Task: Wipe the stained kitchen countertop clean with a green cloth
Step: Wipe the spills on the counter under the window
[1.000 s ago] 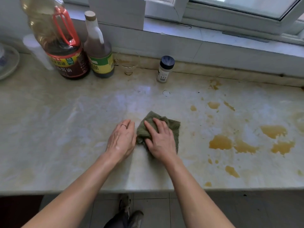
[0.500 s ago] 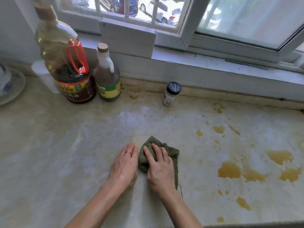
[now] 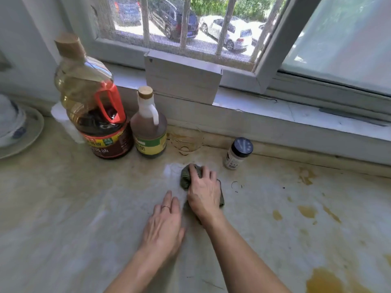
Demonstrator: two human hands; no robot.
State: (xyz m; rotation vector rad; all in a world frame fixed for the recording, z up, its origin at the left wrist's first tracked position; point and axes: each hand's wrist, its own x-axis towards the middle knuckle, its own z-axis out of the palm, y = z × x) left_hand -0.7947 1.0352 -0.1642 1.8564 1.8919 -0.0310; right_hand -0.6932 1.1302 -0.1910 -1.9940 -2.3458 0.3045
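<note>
The green cloth (image 3: pixel 185 176) lies bunched on the pale marble countertop (image 3: pixel 74 208), near the back wall. My right hand (image 3: pixel 204 192) presses flat on it, fingers spread and covering most of the cloth. My left hand (image 3: pixel 164 226) rests flat on the bare counter just to the left and nearer me, a ring on one finger. Brown stains (image 3: pixel 307 211) spot the counter to the right, with a large puddle (image 3: pixel 325 281) at the lower right and another stain (image 3: pixel 306 175) near the back edge.
At the back left stand a large oil bottle (image 3: pixel 93 106) with a red handle and a smaller vinegar bottle (image 3: pixel 149 125). A clear glass (image 3: pixel 186 140) and a spice jar (image 3: pixel 238 154) stand by the wall. A plate (image 3: pixel 25 134) sits far left. The window sill runs behind.
My right hand has pushed the cloth away from me toward the back wall, near the glass. My left hand stays flat on the counter and now trails behind. The view has tilted up.
</note>
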